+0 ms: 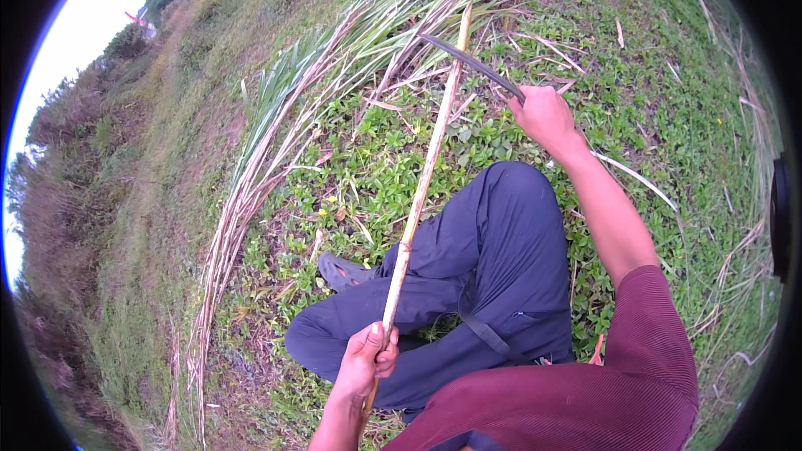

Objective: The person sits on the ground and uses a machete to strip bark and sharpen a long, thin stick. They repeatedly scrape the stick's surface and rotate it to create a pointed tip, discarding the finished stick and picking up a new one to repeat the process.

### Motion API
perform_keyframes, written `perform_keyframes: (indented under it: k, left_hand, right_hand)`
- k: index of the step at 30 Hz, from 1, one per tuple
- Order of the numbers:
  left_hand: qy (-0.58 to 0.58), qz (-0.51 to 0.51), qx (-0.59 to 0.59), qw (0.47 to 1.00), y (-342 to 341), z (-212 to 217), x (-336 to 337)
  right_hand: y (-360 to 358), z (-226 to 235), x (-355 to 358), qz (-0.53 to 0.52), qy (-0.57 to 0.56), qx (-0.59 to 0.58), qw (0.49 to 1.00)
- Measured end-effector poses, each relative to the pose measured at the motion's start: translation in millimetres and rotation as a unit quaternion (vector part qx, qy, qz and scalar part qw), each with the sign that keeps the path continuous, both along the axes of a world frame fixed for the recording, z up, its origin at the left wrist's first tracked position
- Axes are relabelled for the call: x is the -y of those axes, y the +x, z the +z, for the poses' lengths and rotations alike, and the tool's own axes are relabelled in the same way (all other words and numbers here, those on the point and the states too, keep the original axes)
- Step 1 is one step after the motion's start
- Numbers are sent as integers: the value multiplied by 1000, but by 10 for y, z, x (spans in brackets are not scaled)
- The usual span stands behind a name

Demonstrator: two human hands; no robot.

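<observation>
My left hand (368,359) is closed round the lower part of a long, pale yellow stalk (424,169), which slants up and away over my crossed legs. A dark, slightly curved sickle (480,67) is in my closed right hand (543,117); the fist hides its handle. The blade crosses the stalk near its far end and seems to touch it. Beyond the stalk's tip and to its left lies a heap of cut stalks with long green leaves (322,75).
I sit on green, weedy ground (635,134), legs folded in dark trousers (501,225), a grey shoe (342,271) showing. Pale peeled strips (639,179) and dry bits lie around. A grassy slope (159,159) with dark shrubs (63,192) rises at left.
</observation>
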State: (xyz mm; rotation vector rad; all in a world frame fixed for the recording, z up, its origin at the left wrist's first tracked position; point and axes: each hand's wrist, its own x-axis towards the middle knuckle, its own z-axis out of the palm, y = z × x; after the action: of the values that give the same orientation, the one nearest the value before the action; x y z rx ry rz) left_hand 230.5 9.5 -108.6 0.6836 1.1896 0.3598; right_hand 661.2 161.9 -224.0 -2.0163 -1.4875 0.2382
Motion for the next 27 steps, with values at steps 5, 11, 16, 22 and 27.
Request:
perform_keyframes:
  k: [5,11,16,22,27]
  left_hand:
    - [-81,24,71,994,-45,79,-90]
    - [-139,15,119,983,-32,57,-214]
    - [-168,15,152,974,-82,4,-176]
    - [-176,24,184,967,-57,-21,-193]
    - [-210,12,173,962,-49,12,-146]
  right_hand:
    - [-252,10,134,132,82,97,983]
    - [-151,70,14,46,78,50,995]
    - [35,-80,-148,91,103,185,973]
    - [-275,74,-83,77,126,131,980]
    - [333,-26,-337,-42,27,189,981]
